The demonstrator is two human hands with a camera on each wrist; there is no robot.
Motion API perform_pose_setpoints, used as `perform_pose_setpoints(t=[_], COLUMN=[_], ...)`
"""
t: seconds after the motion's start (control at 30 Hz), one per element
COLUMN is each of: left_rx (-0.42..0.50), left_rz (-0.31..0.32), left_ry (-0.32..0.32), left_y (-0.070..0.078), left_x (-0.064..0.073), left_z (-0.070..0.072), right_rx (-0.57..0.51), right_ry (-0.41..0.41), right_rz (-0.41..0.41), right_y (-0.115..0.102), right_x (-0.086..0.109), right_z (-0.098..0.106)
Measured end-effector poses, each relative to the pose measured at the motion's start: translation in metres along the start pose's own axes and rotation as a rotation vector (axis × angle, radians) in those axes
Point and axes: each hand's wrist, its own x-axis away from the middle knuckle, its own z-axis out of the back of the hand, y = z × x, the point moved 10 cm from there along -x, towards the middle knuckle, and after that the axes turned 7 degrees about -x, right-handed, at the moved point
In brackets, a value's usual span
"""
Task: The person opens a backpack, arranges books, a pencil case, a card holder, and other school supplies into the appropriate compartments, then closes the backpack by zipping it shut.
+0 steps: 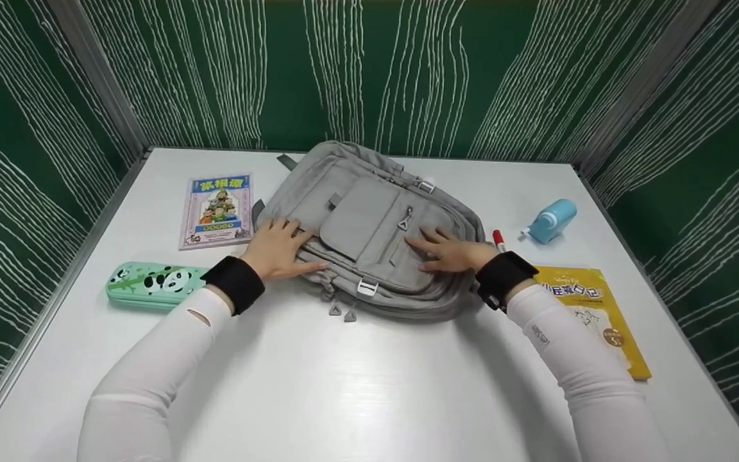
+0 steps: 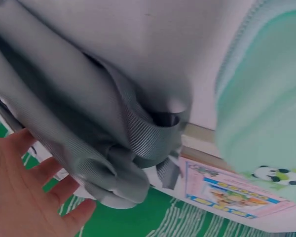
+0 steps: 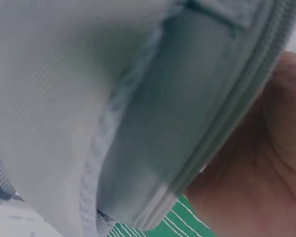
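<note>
A grey backpack (image 1: pixel 369 218) lies flat and slanted across the back middle of the table, its flap pocket and zips facing up. My left hand (image 1: pixel 280 249) rests on its left lower side with fingers spread. In the left wrist view the fingers (image 2: pixel 64 190) lie against the grey fabric (image 2: pixel 64 89), beside a webbing strap (image 2: pixel 150 131). My right hand (image 1: pixel 450 251) rests spread on the front pocket near the right end. The right wrist view shows the palm (image 3: pixel 251 173) close against the zipped edge (image 3: pixel 207 133); its fingertips are hidden there.
Left of the backpack lie an illustrated book (image 1: pixel 219 212) and a green panda pencil case (image 1: pixel 151 285). On the right are a red-capped marker (image 1: pixel 498 240), a blue bottle (image 1: pixel 552 221) on its side and a yellow book (image 1: pixel 626 340), partly under the right forearm. Green walls enclose the white table (image 1: pixel 356 391).
</note>
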Motion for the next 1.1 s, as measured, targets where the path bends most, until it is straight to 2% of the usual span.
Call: perform_pose_setpoints(t=[0.17, 0.3, 0.37, 0.5, 0.6, 0.7, 0.8, 0.93, 1.1], left_rx=[-0.006, -0.005, 0.007, 0.008, 0.005, 0.029, 0.077, 0.119, 0.137], left_rz=[-0.006, -0.022, -0.030, -0.035, -0.020, -0.004, 0.003, 0.007, 0.014], left_ry=[-0.011, 0.020, 0.050, 0.092, 0.068, 0.025, -0.005, -0.024, -0.040], left_y=[0.008, 0.012, 0.013, 0.012, 0.011, 0.010, 0.011, 0.014, 0.015], left_x=[0.002, 0.003, 0.003, 0.005, 0.006, 0.005, 0.003, 0.003, 0.003], left_z=[0.003, 0.004, 0.005, 0.004, -0.002, -0.007, -0.010, -0.014, -0.017], right_rx=[0.063, 0.118, 0.145, 0.226, 0.292, 0.340, 0.390, 0.477, 0.652], right_ry=[0.017, 0.070, 0.126, 0.321, 0.508, 0.669, 0.779, 0.828, 0.773], right_rz=[-0.023, -0.047, -0.048, -0.006, 0.093, 0.231, 0.362, 0.527, 0.697], right_y=[0.002, 0.001, -0.002, -0.020, -0.048, -0.082, -0.112, -0.143, -0.169], right_x=[-0.004, -0.005, -0.004, 0.004, 0.017, 0.034, 0.047, 0.059, 0.062], right_z=[0.007, 0.011, 0.013, 0.016, 0.016, 0.013, 0.006, -0.012, -0.041])
